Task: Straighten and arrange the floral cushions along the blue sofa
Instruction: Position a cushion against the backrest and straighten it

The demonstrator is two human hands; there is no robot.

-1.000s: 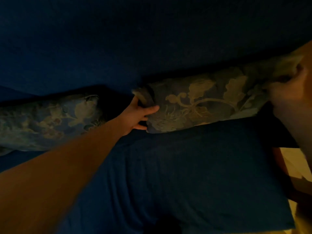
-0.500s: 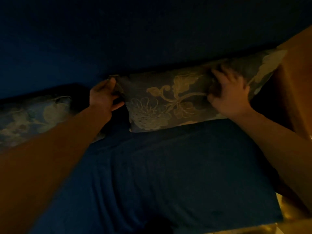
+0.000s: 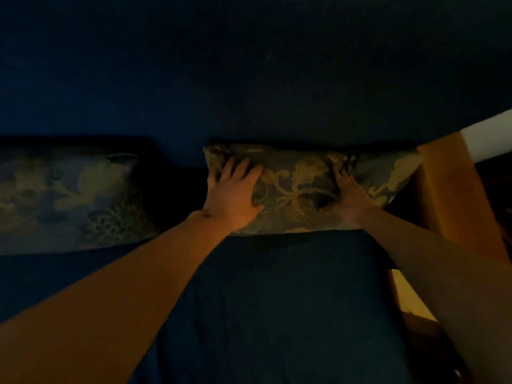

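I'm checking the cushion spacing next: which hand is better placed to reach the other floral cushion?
Probably the left hand. It lies flat on the near cushion's left end, nearest the gap before the second cushion. The right hand presses the same cushion farther right.

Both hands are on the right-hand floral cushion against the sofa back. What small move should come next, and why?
Probably lift both hands off: the left hand and right hand press flat on the right cushion, which already sits level against the sofa back. The left cushion lies untouched.
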